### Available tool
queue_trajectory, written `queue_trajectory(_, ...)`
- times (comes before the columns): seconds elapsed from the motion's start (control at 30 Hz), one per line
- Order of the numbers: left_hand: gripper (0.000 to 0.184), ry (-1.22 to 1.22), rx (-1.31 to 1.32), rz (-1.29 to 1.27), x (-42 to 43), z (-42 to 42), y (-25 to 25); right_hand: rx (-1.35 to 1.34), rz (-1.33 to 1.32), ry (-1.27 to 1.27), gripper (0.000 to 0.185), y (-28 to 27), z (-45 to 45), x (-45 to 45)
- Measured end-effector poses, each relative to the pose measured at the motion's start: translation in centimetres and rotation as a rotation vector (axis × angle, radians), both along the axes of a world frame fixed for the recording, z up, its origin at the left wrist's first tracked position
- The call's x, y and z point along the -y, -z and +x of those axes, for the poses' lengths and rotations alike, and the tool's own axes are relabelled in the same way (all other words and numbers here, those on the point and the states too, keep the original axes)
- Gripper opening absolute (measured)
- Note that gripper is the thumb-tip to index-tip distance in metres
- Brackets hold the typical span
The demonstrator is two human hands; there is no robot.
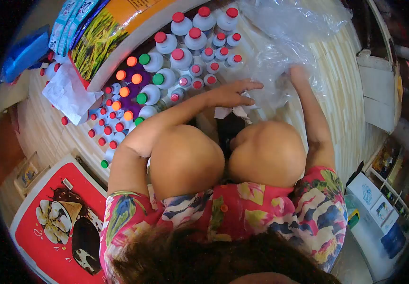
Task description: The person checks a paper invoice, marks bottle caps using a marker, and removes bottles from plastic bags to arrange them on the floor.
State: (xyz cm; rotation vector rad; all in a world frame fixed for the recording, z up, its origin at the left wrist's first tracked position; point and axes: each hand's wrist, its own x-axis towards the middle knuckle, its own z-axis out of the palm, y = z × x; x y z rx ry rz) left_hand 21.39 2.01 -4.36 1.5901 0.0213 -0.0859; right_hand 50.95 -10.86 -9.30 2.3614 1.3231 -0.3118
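Observation:
My left hand point(235, 93) reaches across in front of my knees, fingers stretched and apart, with nothing in it. Just below it lies a torn piece of white paper or label point(235, 112). My right hand point(299, 75) is at the crumpled clear plastic wrap point(275, 71) on the floor, its fingers curled into the plastic and partly hidden. Close to my left hand, on its far side, stand small bottles with red caps point(210, 79). Larger red-capped bottles point(178, 57) stand behind them.
Green-capped bottles point(158, 79) and orange-capped bottles point(124, 92) stand along my left arm. A rice-picture sack point(98, 45) and white paper point(72, 93) lie at upper left. A red ice-cream freezer point(48, 189) is at lower left. More clear plastic point(304, 19) spreads at the top.

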Motion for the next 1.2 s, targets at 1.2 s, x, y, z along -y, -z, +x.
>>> queue_trajectory(1.2,0.043,0.148,-0.042,-0.038,-1.7,2.2,-0.9,-0.741,0.756,0.056,0.037,-10.7,-9.9,-2.6)
